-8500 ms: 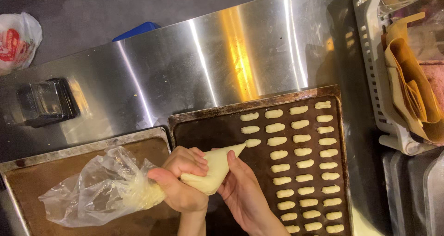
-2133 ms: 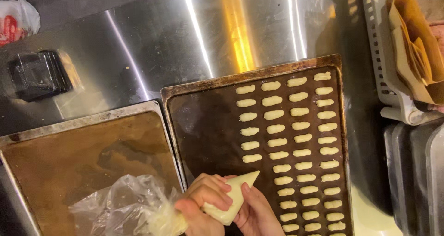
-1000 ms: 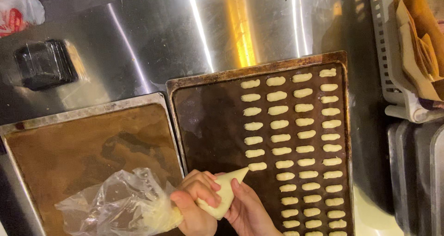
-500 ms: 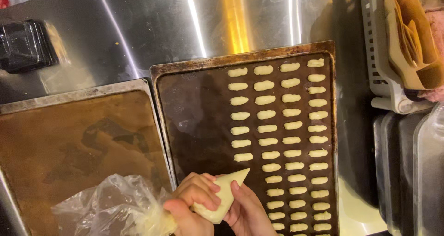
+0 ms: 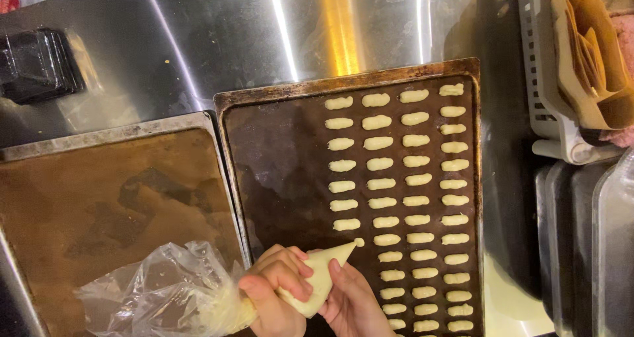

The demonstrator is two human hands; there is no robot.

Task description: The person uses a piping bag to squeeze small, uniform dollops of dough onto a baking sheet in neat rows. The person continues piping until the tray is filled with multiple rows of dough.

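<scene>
A clear piping bag [image 5: 316, 281] full of pale dough is in both hands at the bottom centre. My left hand [image 5: 274, 296] squeezes its body, with the loose plastic tail [image 5: 158, 297] trailing left. My right hand [image 5: 353, 304] steadies the cone from below, near the tip. The tip [image 5: 357, 242] touches the dark baking tray [image 5: 277, 178], just under the leftmost column of piped dough fingers [image 5: 396, 192]. Several rows of these short pale strips fill the tray's right half.
A second brown tray [image 5: 99, 198] lies to the left on the steel counter [image 5: 264, 33]. A black box [image 5: 36, 63] sits at the far left. A white crate with brown paper [image 5: 581, 60] and stacked grey trays [image 5: 588, 244] stand on the right.
The leftmost column of dough fingers has grown downward row by row. Both hands and the piping bag have moved down the tray toward me, and the view has shifted with them.
</scene>
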